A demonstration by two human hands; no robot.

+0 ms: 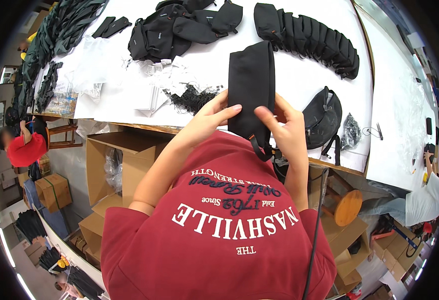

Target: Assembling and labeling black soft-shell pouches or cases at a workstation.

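Note:
A black fabric pouch, long and flat, is held up in front of me over the table's near edge. My left hand grips its left side, thumb on the front and fingers mostly hidden behind. On the other side my right hand is closed around the pouch's lower right edge, its thumb bent across the front. A short strap loop with a small orange tag hangs from the lower end. Just right of my right hand lies a black zippered waist bag with its strap trailing over the edge.
A curved row of black pouches lines the far right, with black bags piled far left of it. Black cords and white tags lie left. Below are cardboard boxes and a wooden stool. Other people work nearby.

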